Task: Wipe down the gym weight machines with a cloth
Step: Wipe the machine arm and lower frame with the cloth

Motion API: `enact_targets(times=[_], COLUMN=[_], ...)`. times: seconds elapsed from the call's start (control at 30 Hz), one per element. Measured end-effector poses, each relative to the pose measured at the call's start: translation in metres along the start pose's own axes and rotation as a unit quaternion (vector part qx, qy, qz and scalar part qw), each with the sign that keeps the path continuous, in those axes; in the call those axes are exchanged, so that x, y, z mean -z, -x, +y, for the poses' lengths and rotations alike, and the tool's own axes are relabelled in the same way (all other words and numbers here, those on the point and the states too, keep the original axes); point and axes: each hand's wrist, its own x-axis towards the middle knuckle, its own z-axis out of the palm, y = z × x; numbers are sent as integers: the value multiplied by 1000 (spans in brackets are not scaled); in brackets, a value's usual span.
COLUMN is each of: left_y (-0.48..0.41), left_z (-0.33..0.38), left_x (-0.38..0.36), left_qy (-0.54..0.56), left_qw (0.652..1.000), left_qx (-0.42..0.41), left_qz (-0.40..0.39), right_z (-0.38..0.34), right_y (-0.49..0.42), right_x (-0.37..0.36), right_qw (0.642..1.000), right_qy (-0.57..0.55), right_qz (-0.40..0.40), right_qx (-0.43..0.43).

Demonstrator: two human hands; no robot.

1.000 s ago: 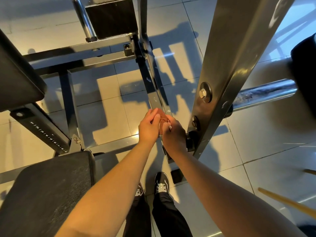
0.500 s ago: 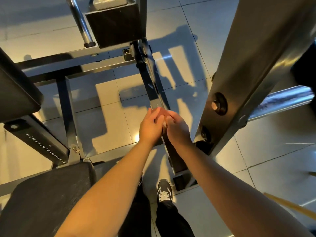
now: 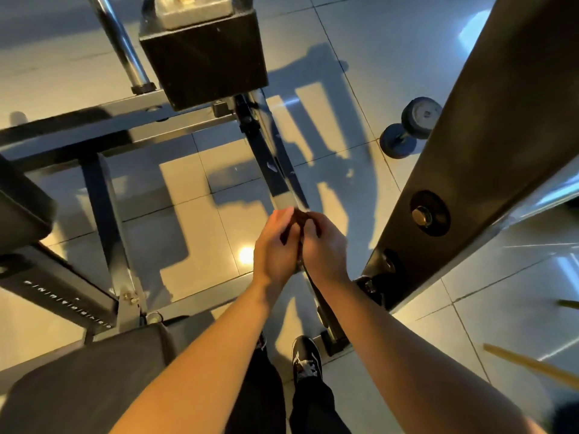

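Observation:
Both of my hands meet over a slanted metal bar of the weight machine. A small brown cloth is bunched between them, mostly hidden by fingers. My left hand holds the cloth from the left, fingers pointing up along the bar. My right hand grips it from the right, fingers curled over it. The bar runs from the black weight stack down to the floor near my shoes.
A wide steel upright with bolts stands close on the right. Black seat pads and an adjustment rail lie to the left. A dumbbell sits on the tiled floor at the back right. A wooden stick crosses the lower right.
Both hands slid up the slanted bar together with the cloth. The view tilted, bringing the weight stack and a dumbbell more into view.

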Motion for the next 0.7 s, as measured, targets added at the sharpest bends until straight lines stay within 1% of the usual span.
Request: enact_targets(times=[0.03,0.07,0.1,0.17,0.2,0.23,0.3,0.37,0.43,0.47,0.5,0.57,0.63,0.7], left_y=[-12,-25,-40,-59,-59,-54,-34,-15,-10,-15,-23,-43,-56,-50], left_z=[-3,-5,-10,-16,-17,-14,-3,1,-1,-4,-4,-2,-3,-2], left_x=[3,4,5,4,2,2,1,1,2,2,3,6,7,8], left_qy=[1,-28,-58,-87,-95,-107,-87,-39,-52,-43,-21,-19,-45,-71], left_qw=[1000,1000,997,990,989,990,995,999,998,998,996,984,978,976], left_qx=[6,14,40,95,102,84,40,23,17,45,90,170,196,194], left_qz=[-3,2,15,53,51,44,9,-9,-15,-10,7,45,55,61], right_z=[2,4,5,6,4,5,4,4,7,7,8,7,7,4], right_y=[-3,-6,-8,-11,-12,-13,-11,-10,-10,-11,-12,-14,-14,-10], right_x=[-3,-4,-5,-6,-5,-4,-2,-2,-3,-5,-6,-7,-7,-5], right_qw=[1000,999,999,999,999,999,999,998,998,997,997,996,994,992], right_qy=[13,25,29,30,32,34,41,46,44,45,49,66,90,94], right_qz=[-3,-4,-5,-5,-5,-5,-4,-6,-6,-8,-11,-20,-29,-43], right_qx=[21,35,43,41,37,35,36,42,55,62,66,62,61,75])
